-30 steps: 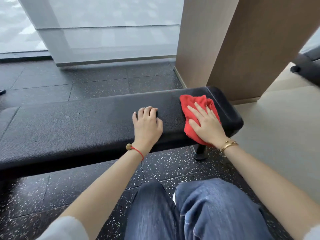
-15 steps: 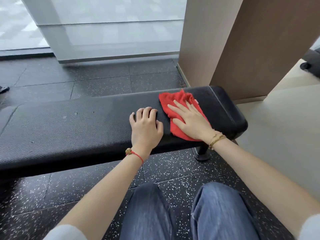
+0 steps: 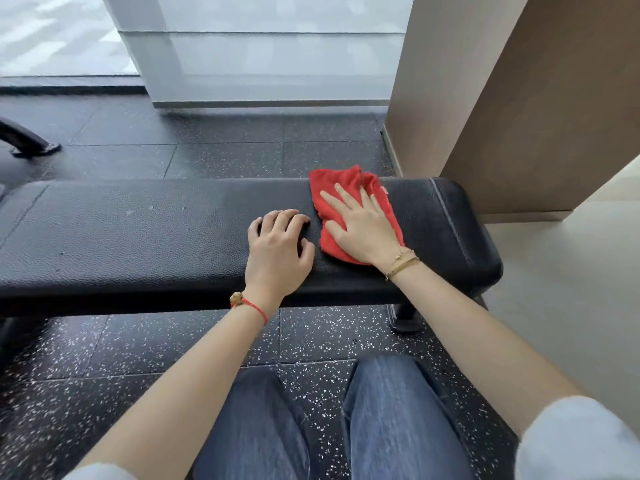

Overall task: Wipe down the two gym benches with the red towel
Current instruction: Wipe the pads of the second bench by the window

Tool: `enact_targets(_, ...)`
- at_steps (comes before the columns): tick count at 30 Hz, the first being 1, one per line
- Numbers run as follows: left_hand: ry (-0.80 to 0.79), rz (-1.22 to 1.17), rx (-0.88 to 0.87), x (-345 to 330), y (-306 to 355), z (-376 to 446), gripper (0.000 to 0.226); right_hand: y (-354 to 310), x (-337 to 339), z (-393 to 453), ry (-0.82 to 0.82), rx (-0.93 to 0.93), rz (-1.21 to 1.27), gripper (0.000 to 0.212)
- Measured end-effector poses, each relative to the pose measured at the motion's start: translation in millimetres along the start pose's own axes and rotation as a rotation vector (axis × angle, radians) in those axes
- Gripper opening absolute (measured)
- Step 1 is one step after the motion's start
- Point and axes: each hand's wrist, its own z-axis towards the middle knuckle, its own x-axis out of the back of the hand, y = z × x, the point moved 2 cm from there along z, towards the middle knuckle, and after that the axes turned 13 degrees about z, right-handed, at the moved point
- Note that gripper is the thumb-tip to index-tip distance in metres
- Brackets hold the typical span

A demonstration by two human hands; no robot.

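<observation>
Towel: red towel (image 3: 349, 188), crumpled, flat on the black desk (image 3: 138, 237) right of frame centre.
Right hand: right hand (image 3: 363, 225) lies on the towel, grip spread wide, fingers flat, pressing not pinching.
Left hand: left hand (image 3: 277, 252) just left of the towel, grip loosely curled, bare, braced on the padding.
Unwiped: pale spots (image 3: 140, 211) at centre left (likely still to reach).
Risk: the flat palm may slide over the cloth and bunch it; a second desk is not clearly in view.

bench (image 3: 138, 237) cut off at left edge, red towel (image 3: 332, 188) partly under right hand (image 3: 363, 226)
</observation>
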Motion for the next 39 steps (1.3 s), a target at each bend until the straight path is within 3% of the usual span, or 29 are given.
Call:
enact_targets(3, 0.003, -0.011, 0.002, 1, 0, -1, 0.032, 10, 2, -47, 0.040, 0.047, 0.017, 0.056)
enact_targets(7, -0.005, -0.019, -0.007, 1, 1, -3, 0.032, 56, 19, -87, 0.164, -0.080, -0.008, 0.055)
enact_targets(11, -0.012, -0.020, -0.005, 4, 5, -5, 0.032, 106, 44, -74, 0.194, -0.234, -0.029, 0.055)
enact_targets(15, -0.039, -0.020, -0.004, 6, 9, -5, 0.033, 116, 55, -46, 0.151, -0.335, 0.012, 0.056)
enact_targets(22, -0.052, -0.026, -0.013, 7, 10, -6, 0.034, 123, 46, -128, 0.241, -0.227, 0.044, 0.055)
enact_targets(29, -0.075, -0.019, -0.021, 9, 11, -7, 0.035, 143, 68, -26, 0.083, -0.324, 0.036, 0.057)
enact_targets(33, -0.075, -0.020, -0.024, 8, 11, -6, 0.035, 123, 66, 8, 0.012, -0.259, -0.002, 0.057)
enact_targets(39, -0.043, -0.037, -0.010, 6, 9, -6, 0.033, 89, 39, -58, 0.026, 0.037, 0.036, 0.057)
